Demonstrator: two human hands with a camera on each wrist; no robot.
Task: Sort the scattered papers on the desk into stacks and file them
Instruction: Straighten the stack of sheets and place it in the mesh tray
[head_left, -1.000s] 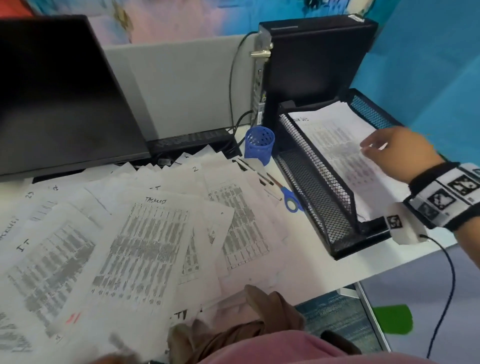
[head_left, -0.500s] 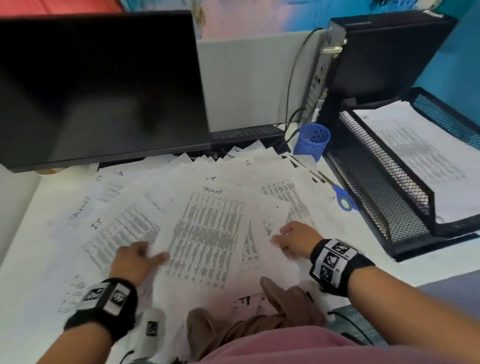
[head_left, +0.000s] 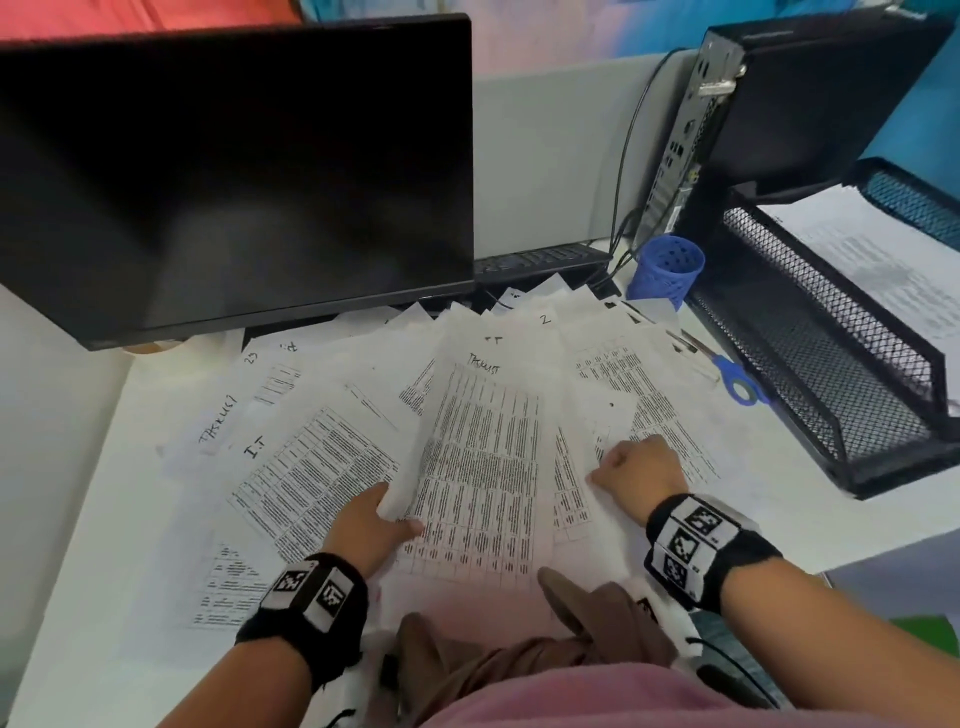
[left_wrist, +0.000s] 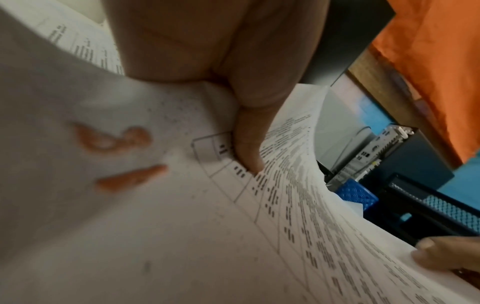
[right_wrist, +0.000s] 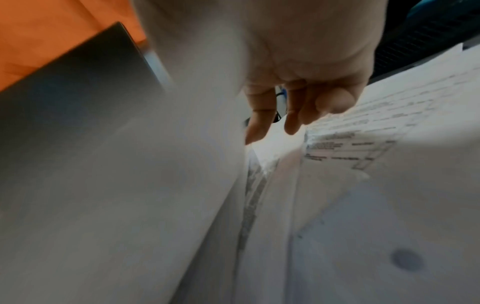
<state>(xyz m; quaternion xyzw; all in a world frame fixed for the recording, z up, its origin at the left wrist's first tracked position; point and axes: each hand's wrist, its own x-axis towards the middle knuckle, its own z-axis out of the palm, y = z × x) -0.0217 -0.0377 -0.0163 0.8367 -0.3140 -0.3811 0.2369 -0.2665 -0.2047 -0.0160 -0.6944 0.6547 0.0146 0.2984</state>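
Observation:
Printed sheets (head_left: 311, 467) lie fanned across the white desk in front of me. My left hand (head_left: 395, 517) pinches the left edge of the top sheet headed with handwriting (head_left: 478, 467), thumb (left_wrist: 249, 144) on top, and that edge curls up off the pile. My right hand (head_left: 634, 467) holds the sheet's right edge (left_wrist: 285, 226), thumb on the paper and fingers (right_wrist: 293, 115) pointing down beside it. A black mesh tray (head_left: 831, 415) at the right holds a stack of filed sheets (head_left: 893, 270).
A dark monitor (head_left: 234, 171) stands behind the papers and a black computer case (head_left: 805, 104) at the back right. A blue pen cup (head_left: 667, 270) and blue-handled scissors (head_left: 737, 384) lie between the papers and the tray.
My right hand left the stack in the tray and came back to the desk papers. My left hand came into view, took the top sheet's left edge and raised it.

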